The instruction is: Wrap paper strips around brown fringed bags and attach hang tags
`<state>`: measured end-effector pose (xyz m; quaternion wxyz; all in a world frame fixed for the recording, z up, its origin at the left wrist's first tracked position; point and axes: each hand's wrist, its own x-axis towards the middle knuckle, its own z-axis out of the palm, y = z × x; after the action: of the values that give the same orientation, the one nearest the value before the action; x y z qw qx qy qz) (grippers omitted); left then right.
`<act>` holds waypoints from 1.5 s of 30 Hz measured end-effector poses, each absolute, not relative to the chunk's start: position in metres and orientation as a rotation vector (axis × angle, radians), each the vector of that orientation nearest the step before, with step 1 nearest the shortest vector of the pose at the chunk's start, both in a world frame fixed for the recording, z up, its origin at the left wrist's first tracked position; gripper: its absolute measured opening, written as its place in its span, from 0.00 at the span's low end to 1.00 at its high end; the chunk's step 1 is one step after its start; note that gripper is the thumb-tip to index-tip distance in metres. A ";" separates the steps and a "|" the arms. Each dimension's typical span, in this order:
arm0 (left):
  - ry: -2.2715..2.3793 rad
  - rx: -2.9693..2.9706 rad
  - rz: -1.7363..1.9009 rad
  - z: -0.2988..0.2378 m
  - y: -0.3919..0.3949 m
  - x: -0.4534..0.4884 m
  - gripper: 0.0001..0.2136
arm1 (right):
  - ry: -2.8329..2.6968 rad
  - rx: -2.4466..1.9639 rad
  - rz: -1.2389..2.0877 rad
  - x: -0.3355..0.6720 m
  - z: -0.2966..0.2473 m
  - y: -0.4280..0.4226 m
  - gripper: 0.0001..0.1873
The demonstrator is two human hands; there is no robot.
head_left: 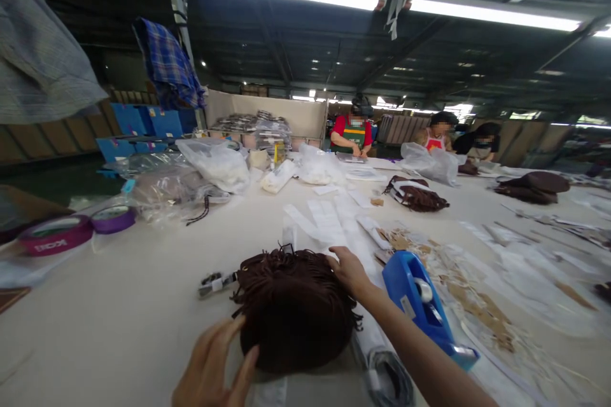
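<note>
A dark brown bag with a rounded, smooth flap and long fringe [296,311] lies on the table in front of me. My left hand [212,362] is at its near left edge, thumb and fingers apart, the tips at the brown material. On the far right side, my right hand [351,273] rests against the fringe with its fingers apart; some of them are hidden. Left of the bag lies a small bundled strap with metal parts [214,284]. A blue tape dispenser [415,299] stands right of my right forearm, and a rolled clear plastic piece [389,378] lies under that arm.
Purple tape rolls [113,219] and plastic-wrapped goods [167,194] lie at the left. Further back are another fringed brown bag [417,194] and white plastic bags [317,165]. Paper scraps and tags [477,299] cover the right side. Several co-workers [352,130] are across the table.
</note>
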<state>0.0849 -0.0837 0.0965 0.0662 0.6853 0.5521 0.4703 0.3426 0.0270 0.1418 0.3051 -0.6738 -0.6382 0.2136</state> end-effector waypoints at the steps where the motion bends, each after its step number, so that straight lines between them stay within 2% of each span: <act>1: 1.687 2.030 1.360 0.101 -0.076 0.077 0.21 | -1.680 -1.746 0.529 0.344 0.144 0.014 0.12; 5: 1.663 1.619 1.031 0.101 -0.049 0.075 0.42 | -1.596 -1.589 0.556 0.350 0.139 -0.049 0.19; 7: 1.557 1.475 1.010 0.091 -0.044 0.084 0.45 | -1.574 -1.536 0.647 0.350 0.124 -0.075 0.21; 12: 1.352 1.252 1.123 0.084 -0.043 0.103 0.40 | -1.436 -1.500 0.784 0.345 0.096 -0.086 0.29; 18: 1.275 1.152 1.208 0.128 -0.036 0.098 0.32 | -1.349 -1.350 0.898 0.329 0.117 -0.059 0.19; 23: 1.353 1.128 1.045 0.104 -0.044 0.073 0.29 | -1.518 -1.457 0.897 0.312 0.104 -0.075 0.15; 26: 1.467 1.256 1.016 0.086 -0.053 0.057 0.33 | -1.555 -1.545 0.727 0.311 0.094 -0.090 0.20; 29: 1.579 1.569 1.115 0.097 -0.054 0.047 0.41 | -1.601 -1.509 0.488 0.314 0.099 -0.094 0.29; 33: 1.443 2.177 1.167 0.138 -0.037 0.055 0.32 | -1.800 -1.297 0.408 0.307 0.118 -0.082 0.36; 35: 1.314 2.359 1.066 0.154 -0.027 0.064 0.24 | -1.836 -1.167 0.451 0.300 0.123 -0.075 0.31; 37: 1.191 2.410 0.941 0.164 -0.019 0.070 0.18 | -1.760 -1.107 0.516 0.294 0.125 -0.069 0.21; 40: 1.129 2.298 0.868 0.170 -0.011 0.065 0.15 | -1.583 -1.136 0.709 0.297 0.125 -0.067 0.07; 43: 1.255 2.185 0.826 0.170 -0.005 0.044 0.08 | -1.436 -1.176 0.917 0.311 0.120 -0.068 0.08; 45: 1.441 2.166 0.743 0.169 0.001 0.027 0.08 | -1.343 -1.244 0.915 0.323 0.116 -0.068 0.11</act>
<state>0.0267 0.0007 0.1691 0.2163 0.7816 0.5201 0.2680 0.3231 -0.0683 0.1163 0.5206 -0.5190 -0.5602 0.3818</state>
